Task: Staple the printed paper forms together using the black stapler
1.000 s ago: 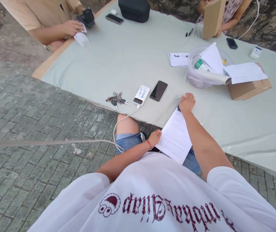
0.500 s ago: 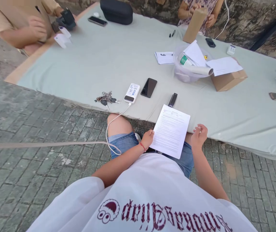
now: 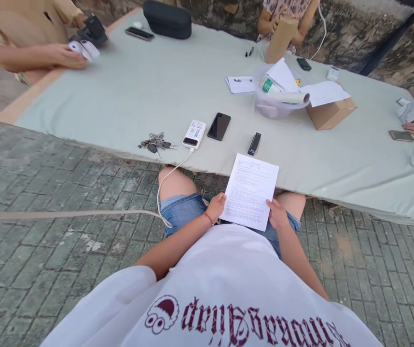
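Printed sheets of paper (image 3: 251, 193) lie tilted over my lap at the table's near edge, held by both sides. My left hand (image 3: 216, 207) is closed on the left edge, thumb on top. On the opposite edge my right hand (image 3: 277, 214) grips the paper, its other fingers partly hidden beneath. Just beyond the paper's top edge, a black stapler (image 3: 254, 143) rests on the cloth. Farther left lie a black phone (image 3: 219, 126), a white power bank (image 3: 194, 134) with a cable plugged in, and a bunch of keys (image 3: 155, 143).
A clear plastic tub (image 3: 275, 108) of papers stands beside a cardboard box (image 3: 332, 113) on the cloth-covered table (image 3: 178, 77). A black case (image 3: 167, 19) sits at the back. Other people work at the left, far and right sides. The white cable (image 3: 159, 193) hangs by my left leg.
My right hand has come in from the right and taken hold of the paper's right edge. The paper has drawn slightly back from the stapler. At left, a person's hand now touches white objects.
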Demonstrator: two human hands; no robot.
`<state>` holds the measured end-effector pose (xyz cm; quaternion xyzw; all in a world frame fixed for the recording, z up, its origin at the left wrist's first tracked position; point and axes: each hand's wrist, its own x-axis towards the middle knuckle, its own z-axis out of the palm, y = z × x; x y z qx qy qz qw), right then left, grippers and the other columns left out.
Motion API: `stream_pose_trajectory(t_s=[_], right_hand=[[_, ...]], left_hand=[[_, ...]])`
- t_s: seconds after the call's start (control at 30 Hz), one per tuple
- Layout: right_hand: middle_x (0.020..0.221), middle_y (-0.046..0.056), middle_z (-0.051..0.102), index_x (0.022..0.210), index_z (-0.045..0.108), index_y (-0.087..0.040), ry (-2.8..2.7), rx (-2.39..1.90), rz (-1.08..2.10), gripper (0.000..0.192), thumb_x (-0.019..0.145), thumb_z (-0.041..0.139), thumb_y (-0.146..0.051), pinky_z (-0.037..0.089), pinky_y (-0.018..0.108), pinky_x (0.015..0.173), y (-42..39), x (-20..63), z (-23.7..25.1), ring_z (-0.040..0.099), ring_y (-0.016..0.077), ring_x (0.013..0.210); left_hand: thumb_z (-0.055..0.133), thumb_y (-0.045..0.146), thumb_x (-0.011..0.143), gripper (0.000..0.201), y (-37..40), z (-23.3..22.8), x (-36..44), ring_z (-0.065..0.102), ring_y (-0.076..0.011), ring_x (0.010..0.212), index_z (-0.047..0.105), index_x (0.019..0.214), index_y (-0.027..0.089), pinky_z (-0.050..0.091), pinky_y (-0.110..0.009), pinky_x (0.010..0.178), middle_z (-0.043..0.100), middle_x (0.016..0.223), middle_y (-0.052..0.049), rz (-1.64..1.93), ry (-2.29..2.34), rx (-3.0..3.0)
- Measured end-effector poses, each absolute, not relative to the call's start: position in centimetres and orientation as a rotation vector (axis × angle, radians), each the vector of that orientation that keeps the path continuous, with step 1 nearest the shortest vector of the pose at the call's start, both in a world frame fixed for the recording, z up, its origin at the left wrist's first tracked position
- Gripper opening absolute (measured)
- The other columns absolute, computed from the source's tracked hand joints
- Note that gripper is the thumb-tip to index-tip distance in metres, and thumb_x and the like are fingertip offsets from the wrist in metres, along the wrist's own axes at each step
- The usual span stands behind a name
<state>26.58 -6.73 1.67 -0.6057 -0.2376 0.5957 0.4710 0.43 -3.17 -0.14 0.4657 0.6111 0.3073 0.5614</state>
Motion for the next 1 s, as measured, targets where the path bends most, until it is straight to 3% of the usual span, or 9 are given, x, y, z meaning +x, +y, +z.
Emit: stream_pose_trajectory(t_s=[0.13, 0.23, 0.33, 0.4, 0.57, 0.83, 1.0], right_hand=[[0.111, 0.005, 0.079, 0.101, 0.072, -0.027, -0.609, -1.462, 1.409, 0.042, 0.069, 0.086, -0.050, 0.063, 0.046, 0.086, -6.5, 25.9, 2.3, 0.074, 0.0292, 0.102], [0.114, 0.004, 0.079, 0.104, 0.073, -0.027, -0.653, -1.423, 1.342, 0.041, 0.072, 0.084, -0.050, 0.062, 0.045, 0.092, -6.4, 25.7, 3.3, 0.074, 0.0279, 0.106], [0.114, 0.003, 0.078, 0.104, 0.073, -0.028, -0.683, -1.380, 1.292, 0.043, 0.071, 0.084, -0.053, 0.060, 0.044, 0.097, -5.9, 25.7, 4.4, 0.073, 0.0270, 0.108], [0.113, 0.003, 0.078, 0.102, 0.073, -0.028, -0.676, -1.362, 1.281, 0.045, 0.069, 0.085, -0.055, 0.061, 0.045, 0.095, -5.2, 25.7, 5.0, 0.073, 0.0272, 0.108], [0.102, 0.005, 0.080, 0.100, 0.073, -0.025, -0.661, -1.371, 1.333, 0.048, 0.065, 0.087, -0.054, 0.061, 0.048, 0.089, -2.7, 25.6, 4.9, 0.074, 0.0299, 0.101], [0.084, 0.001, 0.077, 0.093, 0.070, -0.023, -0.686, -1.565, 1.345, 0.048, 0.071, 0.083, -0.064, 0.058, 0.036, 0.071, -3.0, 25.9, 0.9, 0.071, 0.0224, 0.079], [0.076, -0.001, 0.074, 0.082, 0.067, -0.023, -0.642, -1.554, 1.302, 0.047, 0.063, 0.091, -0.058, 0.054, 0.032, 0.066, -5.0, 25.8, 0.3, 0.065, 0.0181, 0.068]], left_hand=[[0.059, 0.050, 0.091, 0.033, -4.0, 0.0, 0.0, 0.058, -0.0177, 0.081, 0.056, 0.079, 0.019, 0.047, -0.031, 0.080, 0.062, 0.079, 0.000, 0.832, 1.303, 0.911], [0.074, 0.058, 0.082, 0.045, -4.1, 0.6, -0.3, 0.064, -0.0183, 0.085, 0.059, 0.095, 0.018, 0.051, -0.033, 0.084, 0.069, 0.091, -0.003, 0.898, 1.051, 0.649], [0.085, 0.051, 0.074, 0.057, -4.0, 1.2, -0.9, 0.069, -0.0221, 0.093, 0.062, 0.113, 0.017, 0.055, -0.036, 0.086, 0.074, 0.105, -0.009, 0.827, 0.847, 0.459], [0.085, 0.045, 0.076, 0.054, -4.0, 1.3, -1.4, 0.071, -0.0239, 0.095, 0.066, 0.118, 0.015, 0.057, -0.036, 0.084, 0.076, 0.111, -0.013, 0.739, 0.788, 0.415], [0.078, 0.038, 0.086, 0.041, -3.5, 0.1, -1.7, 0.073, -0.0240, 0.091, 0.073, 0.115, 0.010, 0.059, -0.034, 0.076, 0.077, 0.113, -0.018, 0.626, 0.851, 0.406], [0.083, 0.041, 0.084, 0.045, -3.2, -2.1, -0.8, 0.074, -0.0254, 0.101, 0.074, 0.115, 0.009, 0.059, -0.040, 0.091, 0.079, 0.112, -0.017, 0.755, 1.087, 0.385], [0.086, 0.039, 0.081, 0.047, -3.8, -1.8, -0.4, 0.074, -0.0209, 0.090, 0.072, 0.117, 0.011, 0.060, -0.032, 0.073, 0.077, 0.116, -0.015, 0.709, 1.105, 0.334]])
